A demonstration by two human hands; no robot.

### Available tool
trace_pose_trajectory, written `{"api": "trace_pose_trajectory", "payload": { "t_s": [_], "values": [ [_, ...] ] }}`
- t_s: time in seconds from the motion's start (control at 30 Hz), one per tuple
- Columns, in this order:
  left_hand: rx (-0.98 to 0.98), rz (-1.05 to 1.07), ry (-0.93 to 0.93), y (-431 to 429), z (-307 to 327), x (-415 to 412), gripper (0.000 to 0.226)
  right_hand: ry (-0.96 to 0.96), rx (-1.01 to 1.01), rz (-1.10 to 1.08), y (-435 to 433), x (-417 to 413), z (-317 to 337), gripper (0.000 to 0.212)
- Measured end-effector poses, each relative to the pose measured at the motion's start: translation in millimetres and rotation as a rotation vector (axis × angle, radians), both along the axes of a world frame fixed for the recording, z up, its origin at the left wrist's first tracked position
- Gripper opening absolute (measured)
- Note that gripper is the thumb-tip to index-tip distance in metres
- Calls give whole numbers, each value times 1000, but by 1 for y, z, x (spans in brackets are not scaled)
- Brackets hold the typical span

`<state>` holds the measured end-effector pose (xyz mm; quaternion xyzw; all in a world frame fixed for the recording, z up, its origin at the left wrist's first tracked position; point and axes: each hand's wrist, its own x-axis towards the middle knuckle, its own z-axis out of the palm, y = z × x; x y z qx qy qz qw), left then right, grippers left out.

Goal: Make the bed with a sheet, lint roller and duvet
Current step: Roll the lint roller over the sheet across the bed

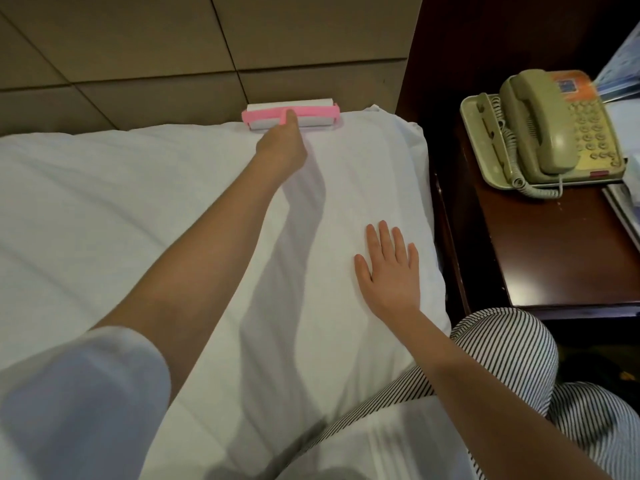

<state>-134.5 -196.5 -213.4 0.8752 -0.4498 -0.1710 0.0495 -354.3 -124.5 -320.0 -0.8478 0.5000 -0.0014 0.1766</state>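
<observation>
Lint roller: the lint roller lies across the top edge of the sheet, right up against the foot of the headboard.
Left grip: the left grip, on the roller's side away from the headboard, is closed round the pink handle. Its fingers are hidden behind the hand.
Right grip: the right grip lies flat with fingers straight and spread, holding nothing. It presses the sheet well away from the headboard, toward the person.
Risk, snag: on a pull back from the headboard the sticky roll may drag loose cloth into a ridge, more likely if the flat palm eases off.
Risk, reach: the arm is stretched far out, so pressure may be light and uneven, leaving strips missed.
Risk, bump: pushed further, the frame would knock the headboard.
Materials, roller: a white, paper-like cylinder in a rigid pink plastic frame.
Materials, sheet: white, soft cloth with shallow creases.
Materials, headboard: smooth tan panels with dark seams.
Beside: right of the headboard, an olive plastic telephone with a coiled cord sits on a glossy dark wood desk.
</observation>
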Motion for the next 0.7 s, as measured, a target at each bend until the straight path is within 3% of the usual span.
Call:
{"api": "trace_pose_trajectory", "payload": {
  "t_s": [0.13,0.37,0.57,0.7],
  "values": [
    [27,9,31,24,9,-14,64,7,3,-1,0,0,0,82],
    [135,-65,-18,141,20,-75,63,1,-16,1,0,0,-1,83],
    [20,-26,-2,49,-10,-21,63,-28,-10,37,3,-5,3,84],
    [-19,-18,32,22,-10,-6,62,-160,-23,27,13,-18,-1,76]
  ]
}}
